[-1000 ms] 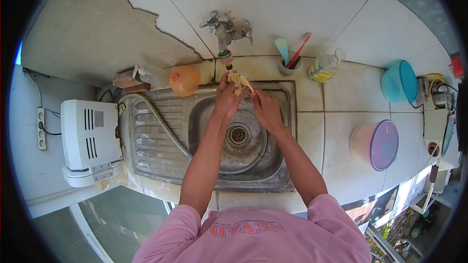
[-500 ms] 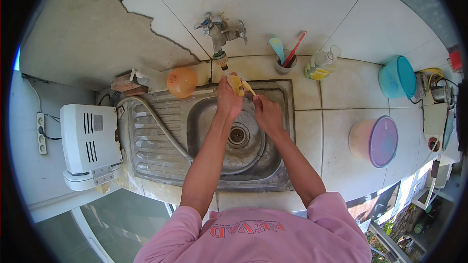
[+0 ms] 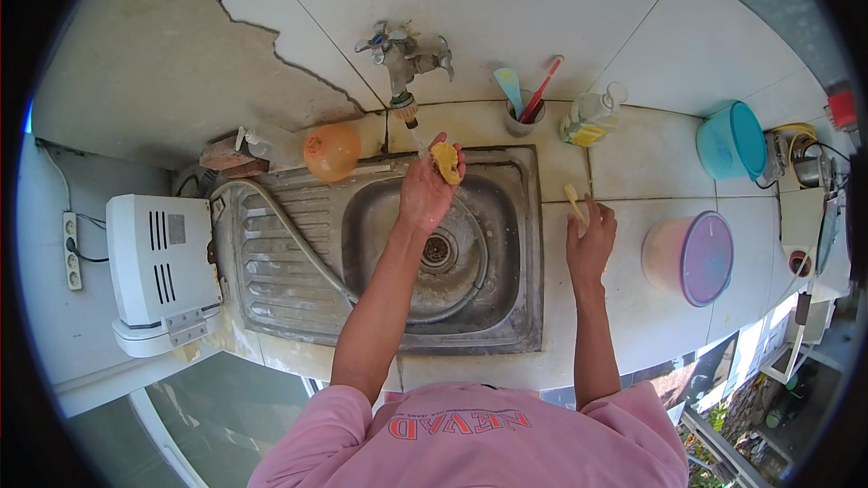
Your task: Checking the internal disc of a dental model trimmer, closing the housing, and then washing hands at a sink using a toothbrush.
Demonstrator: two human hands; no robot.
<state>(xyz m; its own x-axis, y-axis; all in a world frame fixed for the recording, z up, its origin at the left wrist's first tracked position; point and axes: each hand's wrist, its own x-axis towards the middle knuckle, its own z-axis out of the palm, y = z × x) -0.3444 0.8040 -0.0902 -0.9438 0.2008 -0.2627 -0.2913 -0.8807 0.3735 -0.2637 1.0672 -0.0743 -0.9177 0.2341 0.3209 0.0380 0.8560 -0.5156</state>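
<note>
My left hand [image 3: 429,192] is palm up under the tap over the sink [image 3: 517,262], its fingers curled round a knobby yellow ginger root [image 3: 445,163]. Thin water runs from the tap [image 3: 404,95] onto this hand. Off to the right, over the tiled counter beside the sink, my right hand [image 3: 592,239] has a cream toothbrush [image 3: 573,200] between thumb and fingers. The brush's head points away from me; the hand hides part of its handle. Whether the brush touches the tiles I cannot tell.
Behind the sink stand an orange round thing [image 3: 331,152], a cup [image 3: 523,117] of utensils and a bottle [image 3: 592,114]. Two lidded tubs, one turquoise [image 3: 734,142] and one with a purple lid [image 3: 689,258], sit rightward. A hose [image 3: 303,239] crosses the drainboard beside a white appliance [image 3: 163,262].
My right hand has moved right with the toothbrush, from the ginger root over the sink to the counter. My left hand has turned palm up, keeping the root under the tap.
</note>
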